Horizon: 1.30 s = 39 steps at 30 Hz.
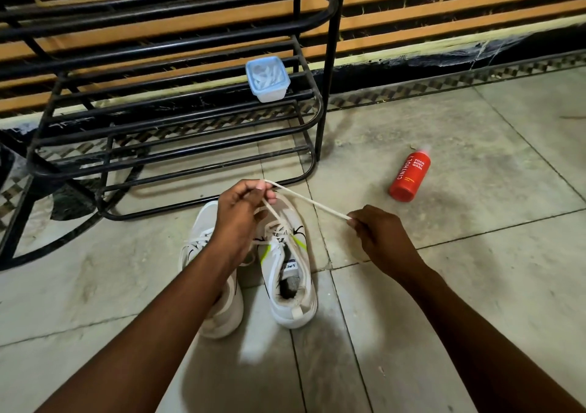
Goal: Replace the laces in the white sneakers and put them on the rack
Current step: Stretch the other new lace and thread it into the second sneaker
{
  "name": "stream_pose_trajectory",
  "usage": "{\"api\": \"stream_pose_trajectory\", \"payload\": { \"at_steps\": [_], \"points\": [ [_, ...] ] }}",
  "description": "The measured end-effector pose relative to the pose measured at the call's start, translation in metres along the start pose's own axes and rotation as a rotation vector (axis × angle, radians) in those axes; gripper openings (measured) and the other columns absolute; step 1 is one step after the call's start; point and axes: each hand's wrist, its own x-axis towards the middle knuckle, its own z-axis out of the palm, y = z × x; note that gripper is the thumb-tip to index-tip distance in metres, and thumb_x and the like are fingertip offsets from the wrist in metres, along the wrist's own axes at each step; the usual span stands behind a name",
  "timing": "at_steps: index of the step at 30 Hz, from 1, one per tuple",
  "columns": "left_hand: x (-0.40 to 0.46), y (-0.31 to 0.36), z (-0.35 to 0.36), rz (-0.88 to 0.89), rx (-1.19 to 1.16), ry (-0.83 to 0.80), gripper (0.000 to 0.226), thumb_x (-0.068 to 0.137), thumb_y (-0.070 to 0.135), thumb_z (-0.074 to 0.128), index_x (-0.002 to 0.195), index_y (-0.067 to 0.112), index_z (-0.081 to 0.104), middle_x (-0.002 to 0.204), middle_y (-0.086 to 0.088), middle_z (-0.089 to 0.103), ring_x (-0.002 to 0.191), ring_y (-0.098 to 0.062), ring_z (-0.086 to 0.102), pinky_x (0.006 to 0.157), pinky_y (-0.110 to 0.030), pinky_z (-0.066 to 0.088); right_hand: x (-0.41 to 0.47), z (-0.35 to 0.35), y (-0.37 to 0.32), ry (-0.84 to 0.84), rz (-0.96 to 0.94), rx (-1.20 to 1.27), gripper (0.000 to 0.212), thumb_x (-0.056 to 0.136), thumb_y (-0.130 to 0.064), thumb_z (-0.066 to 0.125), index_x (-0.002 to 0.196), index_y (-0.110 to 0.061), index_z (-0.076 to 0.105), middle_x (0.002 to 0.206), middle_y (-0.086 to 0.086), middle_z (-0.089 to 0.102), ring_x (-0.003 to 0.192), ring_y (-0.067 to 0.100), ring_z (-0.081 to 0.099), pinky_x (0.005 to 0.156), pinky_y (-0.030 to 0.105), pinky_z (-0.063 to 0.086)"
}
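Note:
Two white sneakers stand side by side on the floor tiles, toes toward the rack. The right sneaker [287, 273] has yellow-green accents and a partly threaded lace. My forearm covers much of the left sneaker [203, 238]. My left hand [241, 213] pinches a white lace [312, 204] above the right sneaker's toe. From there the lace runs taut to my right hand [380, 238], which pinches its other end. The black metal shoe rack [165, 102] stands just behind the sneakers.
A clear plastic box [268, 78] with a blue lid holds white laces on a rack shelf. A red foam body wash bottle [409, 175] lies on the tiles to the right. A striped wall runs behind.

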Motion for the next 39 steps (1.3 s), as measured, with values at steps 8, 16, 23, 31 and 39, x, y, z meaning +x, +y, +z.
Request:
{"api": "stream_pose_trajectory", "payload": {
  "at_steps": [8, 16, 23, 31, 39],
  "points": [
    [0.014, -0.024, -0.019, 0.051, 0.013, 0.196, 0.011, 0.103, 0.011, 0.059, 0.098, 0.011, 0.069, 0.089, -0.003, 0.072, 0.077, -0.015, 0.065, 0.068, -0.033, 0.05, -0.028, 0.002, 0.047, -0.008, 0.262, -0.327, 0.013, 0.091, -0.003, 0.061, 0.099, -0.009, 0.07, 0.083, 0.007, 0.058, 0.068, 0.035, 0.062, 0.065, 0.042, 0.051],
    [0.014, -0.022, -0.022, 0.187, 0.383, 0.128, 0.011, 0.099, 0.011, 0.067, 0.092, 0.014, 0.076, 0.084, -0.015, 0.073, 0.07, -0.011, 0.062, 0.066, -0.027, 0.051, -0.035, -0.003, 0.036, -0.048, 0.605, -0.437, 0.008, 0.092, -0.01, 0.051, 0.09, -0.01, 0.059, 0.081, 0.001, 0.046, 0.08, 0.034, 0.061, 0.063, 0.034, 0.042],
    [-0.001, -0.011, 0.02, 0.267, 0.435, -0.291, 0.023, 0.097, 0.005, 0.069, 0.121, 0.003, 0.069, 0.099, -0.012, 0.077, 0.092, -0.023, 0.075, 0.08, -0.03, 0.06, -0.026, 0.012, 0.01, 0.091, 0.635, 0.121, 0.02, 0.09, -0.003, 0.057, 0.088, -0.011, 0.075, 0.075, 0.005, 0.074, 0.075, 0.024, 0.067, 0.069, 0.033, 0.05],
    [-0.014, -0.029, 0.029, 0.481, 0.915, -0.487, 0.067, 0.082, -0.004, 0.078, 0.14, 0.027, 0.062, 0.124, 0.013, 0.065, 0.098, -0.005, 0.056, 0.086, -0.019, 0.047, -0.028, 0.01, -0.027, 0.057, 0.176, 0.352, 0.016, 0.098, -0.003, 0.061, 0.097, -0.012, 0.075, 0.071, -0.006, 0.069, 0.063, 0.009, 0.062, 0.06, 0.017, 0.043],
    [-0.039, -0.035, 0.035, 0.563, 0.831, -0.297, 0.012, 0.093, 0.013, 0.074, 0.098, 0.022, 0.079, 0.086, 0.002, 0.056, 0.078, -0.006, 0.055, 0.068, -0.017, 0.04, -0.032, 0.018, -0.026, 0.111, -0.009, 0.166, 0.012, 0.097, -0.005, 0.061, 0.093, -0.013, 0.068, 0.079, -0.006, 0.061, 0.071, 0.011, 0.057, 0.065, 0.022, 0.042]
  ]
}}
